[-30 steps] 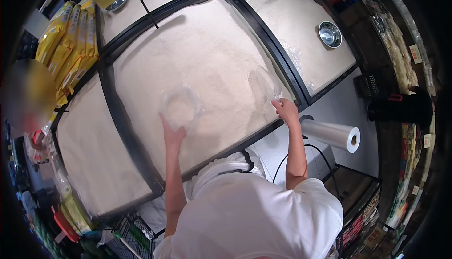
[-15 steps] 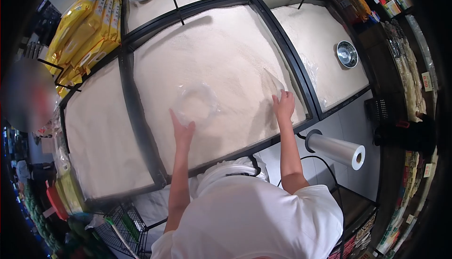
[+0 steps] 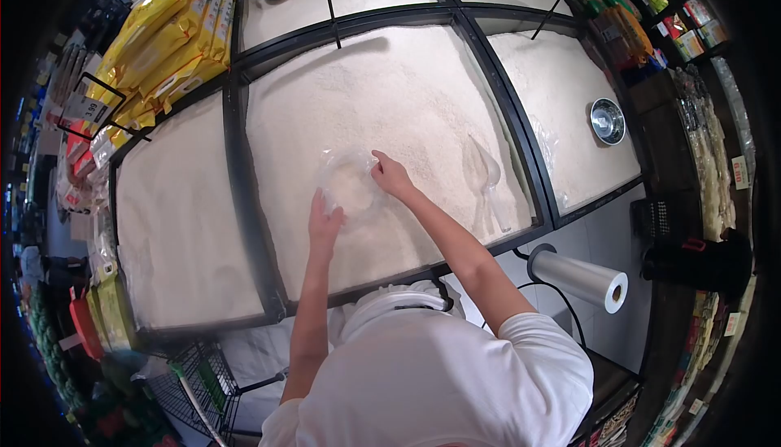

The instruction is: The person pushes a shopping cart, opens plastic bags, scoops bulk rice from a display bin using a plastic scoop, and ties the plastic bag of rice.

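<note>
A clear plastic bag [image 3: 340,161] stands open in a wide bin of fine white grain [image 3: 399,89], with some of the same grain inside it. My left hand [image 3: 327,221] grips the bag's near left side, thumb and fingers closing on the plastic. At the bag's right rim, my right hand [image 3: 392,177] is closed in a pinch on the film. A clear scoop [image 3: 490,172] lies on the grain to the right, apart from both hands, its handle pointing toward the bin's front edge.
Black dividers [image 3: 236,166] separate several grain bins. A metal bowl [image 3: 607,122] rests in the right bin. Yellow sacks [image 3: 167,36] are stacked at the left. A roll of plastic bags [image 3: 582,280] sticks out at the front right. A shopping cart [image 3: 199,386] stands lower left.
My right hand has let go of the scoop, leaving it on the grain, and has moved left to the bag's rim. My left hand stays at the bag.
</note>
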`<state>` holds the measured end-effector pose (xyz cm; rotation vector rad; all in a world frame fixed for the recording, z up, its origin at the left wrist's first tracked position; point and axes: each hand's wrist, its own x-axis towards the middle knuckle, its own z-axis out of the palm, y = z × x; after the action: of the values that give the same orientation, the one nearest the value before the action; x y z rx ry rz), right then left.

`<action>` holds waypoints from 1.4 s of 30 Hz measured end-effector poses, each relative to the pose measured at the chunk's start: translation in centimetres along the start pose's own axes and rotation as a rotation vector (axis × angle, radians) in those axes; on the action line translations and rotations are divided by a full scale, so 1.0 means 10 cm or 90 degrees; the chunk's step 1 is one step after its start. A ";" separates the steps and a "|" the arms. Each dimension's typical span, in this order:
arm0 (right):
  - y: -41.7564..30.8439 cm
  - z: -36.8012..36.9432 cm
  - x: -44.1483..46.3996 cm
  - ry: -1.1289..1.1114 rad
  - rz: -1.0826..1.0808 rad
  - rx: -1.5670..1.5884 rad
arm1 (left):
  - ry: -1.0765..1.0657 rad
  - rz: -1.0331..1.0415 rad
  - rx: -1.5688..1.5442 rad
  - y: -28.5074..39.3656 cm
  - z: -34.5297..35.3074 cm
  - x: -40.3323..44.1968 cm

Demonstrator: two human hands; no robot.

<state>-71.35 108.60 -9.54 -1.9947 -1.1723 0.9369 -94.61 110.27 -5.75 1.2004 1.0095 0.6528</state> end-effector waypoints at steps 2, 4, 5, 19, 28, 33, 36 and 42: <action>-0.04 -0.03 0.09 -0.093 0.007 -0.092 | 0.007 -0.007 0.028 0.00 -0.01 0.07; -0.03 0.03 0.08 0.002 -0.036 -0.056 | 0.024 0.010 0.016 0.02 0.02 0.09; -0.01 0.07 0.06 0.048 -0.057 -0.037 | 0.033 0.018 0.012 0.03 0.03 0.10; -0.25 -0.13 0.05 -0.053 0.016 0.286 | 0.045 -0.007 0.028 0.35 0.06 0.13; -0.65 -0.58 -0.08 -0.019 0.031 0.550 | 0.077 0.097 -0.033 0.64 -0.05 0.09; -1.01 -1.12 -0.22 0.063 -0.070 0.577 | 0.089 0.148 -0.032 1.02 -0.05 0.03; -1.10 -1.25 -0.30 0.084 -0.132 0.506 | 0.103 0.156 -0.028 1.24 0.01 -0.04; -1.21 -1.36 -0.50 0.136 -0.151 0.466 | 0.116 0.172 -0.046 1.46 0.06 -0.15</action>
<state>-67.32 106.67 8.82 -1.2965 -0.7676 0.8444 -93.35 112.68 8.63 1.2406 0.9739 1.0180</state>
